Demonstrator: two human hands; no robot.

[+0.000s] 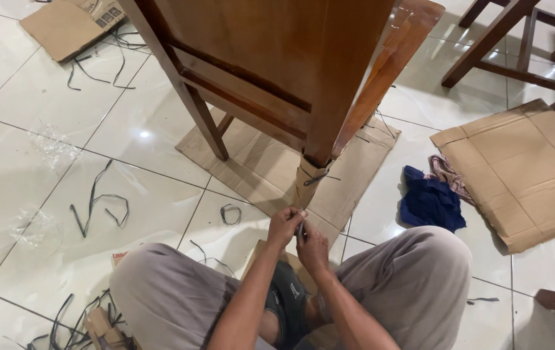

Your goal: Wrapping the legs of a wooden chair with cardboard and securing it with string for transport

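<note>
Knees apart, my left hand (284,223) and right hand (310,245) pinch a strap (300,228) below the cardboard-wrapped chair leg (308,180); next, I judge, a firm pull.

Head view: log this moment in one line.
left hand: pinching strap | right hand: same strap | chair leg: cardboard wrap | floor: strap offcuts

Single head view, looking steeply down, close over lap, facing tiled floor (25,175)

A seated person's left hand (284,223) and right hand (311,245) meet, pinching a dark strap (301,228) beneath a cardboard-wrapped chair leg (308,178); a blue cloth (428,202) lies right.
</note>
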